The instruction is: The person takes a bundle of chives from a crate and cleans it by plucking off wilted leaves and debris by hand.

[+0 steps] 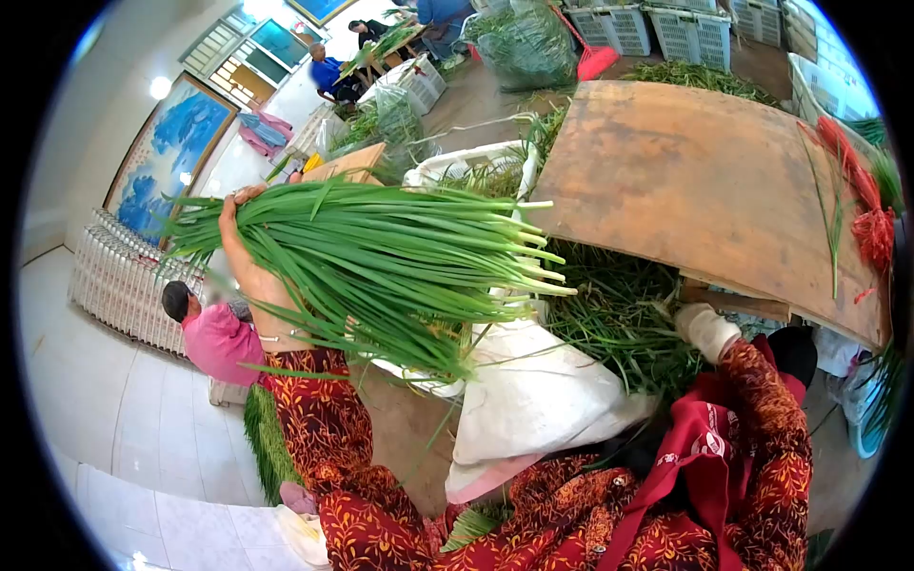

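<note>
A large bundle of long green stalks with white ends (381, 252) lies across my outstretched left forearm. My left hand (245, 195) curls round the leafy end of the bundle at the upper left. The white ends point right, toward the wooden board (724, 181). My right hand (706, 331), in a pale glove, is below the board's front edge, beside loose green leaves (619, 314). Its fingers are bent and partly hidden, so what they hold, if anything, cannot be made out. A white sack (533, 390) lies below the bundle.
Behind the bundle is a white basket (471, 164) with leaves. Red netting (862, 200) lies on the board's right side. White crates (609, 29) and a large filled bag (522, 48) stand at the back. A person in pink (221, 341) sits at left; others sit farther back.
</note>
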A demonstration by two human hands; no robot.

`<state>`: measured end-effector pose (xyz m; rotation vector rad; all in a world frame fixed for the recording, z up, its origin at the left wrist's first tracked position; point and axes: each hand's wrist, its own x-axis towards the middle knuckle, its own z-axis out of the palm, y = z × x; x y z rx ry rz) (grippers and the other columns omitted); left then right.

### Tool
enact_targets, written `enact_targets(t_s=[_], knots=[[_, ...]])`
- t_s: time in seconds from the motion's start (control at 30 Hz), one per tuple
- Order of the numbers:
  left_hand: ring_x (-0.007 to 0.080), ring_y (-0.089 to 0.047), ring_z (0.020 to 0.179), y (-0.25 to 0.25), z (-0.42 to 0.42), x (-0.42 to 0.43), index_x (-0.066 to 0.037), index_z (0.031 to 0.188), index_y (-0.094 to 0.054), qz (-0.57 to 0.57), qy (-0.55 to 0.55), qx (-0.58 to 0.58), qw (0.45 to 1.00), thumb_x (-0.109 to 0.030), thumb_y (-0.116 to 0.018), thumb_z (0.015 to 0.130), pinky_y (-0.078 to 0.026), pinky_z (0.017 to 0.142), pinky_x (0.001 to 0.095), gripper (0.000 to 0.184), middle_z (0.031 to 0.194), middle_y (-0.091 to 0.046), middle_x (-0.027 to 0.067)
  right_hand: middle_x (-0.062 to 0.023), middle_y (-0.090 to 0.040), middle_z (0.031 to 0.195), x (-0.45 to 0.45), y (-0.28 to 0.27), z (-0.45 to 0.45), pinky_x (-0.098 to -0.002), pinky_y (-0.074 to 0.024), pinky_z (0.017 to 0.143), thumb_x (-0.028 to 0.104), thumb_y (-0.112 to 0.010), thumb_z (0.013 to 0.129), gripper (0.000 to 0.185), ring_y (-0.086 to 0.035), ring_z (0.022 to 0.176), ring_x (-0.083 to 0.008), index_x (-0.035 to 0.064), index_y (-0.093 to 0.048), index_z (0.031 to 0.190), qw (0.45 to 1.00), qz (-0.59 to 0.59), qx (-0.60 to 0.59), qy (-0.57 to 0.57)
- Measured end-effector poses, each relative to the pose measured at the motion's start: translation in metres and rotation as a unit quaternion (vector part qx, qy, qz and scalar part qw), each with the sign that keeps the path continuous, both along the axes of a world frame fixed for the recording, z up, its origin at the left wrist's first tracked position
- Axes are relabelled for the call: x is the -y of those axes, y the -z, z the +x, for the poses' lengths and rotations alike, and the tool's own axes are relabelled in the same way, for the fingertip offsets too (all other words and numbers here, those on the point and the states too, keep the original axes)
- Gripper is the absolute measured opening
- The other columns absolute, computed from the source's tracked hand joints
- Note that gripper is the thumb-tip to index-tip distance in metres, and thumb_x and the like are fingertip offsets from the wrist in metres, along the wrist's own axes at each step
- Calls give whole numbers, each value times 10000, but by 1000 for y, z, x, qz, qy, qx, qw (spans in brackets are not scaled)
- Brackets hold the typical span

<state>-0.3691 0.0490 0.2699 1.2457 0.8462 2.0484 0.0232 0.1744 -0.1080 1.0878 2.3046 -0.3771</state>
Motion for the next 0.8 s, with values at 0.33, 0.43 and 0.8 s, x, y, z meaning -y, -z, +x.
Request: enact_targets(t_s=[0.33, 0.43, 0.8], knots=[[207, -546, 950, -14, 11, 0, -80, 856, -496, 0, -61, -3, 998, -266, -431, 929, -334, 1047, 432, 211, 875, -525, 34, -60, -579, 1065, 23, -136, -111, -213, -467, 640, 186, -613, 814, 631, -570, 790, -103, 57, -337, 1367, 607, -466, -632, 119], [192, -544, 946, -16, 18, 2, -83, 867, -496, 12, -59, 8, 998, -266, -415, 938, -327, 1060, 435, 212, 893, -529, 39, -18, -591, 950, 30, -135, -134, -209, -453, 587, 205, -648, 831, 627, -549, 696, -89, 68, -350, 1365, 570, -537, -614, 98], [112, -528, 845, -25, -24, 9, -82, 830, -444, 49, 32, 19, 998, -222, -446, 921, -324, 1064, 455, 166, 813, -487, 10, -8, -559, 607, 5, -156, -96, -205, -398, 495, 322, -526, 905, 361, -490, 522, -80, 55, -569, 1144, 665, -314, -636, 231]])
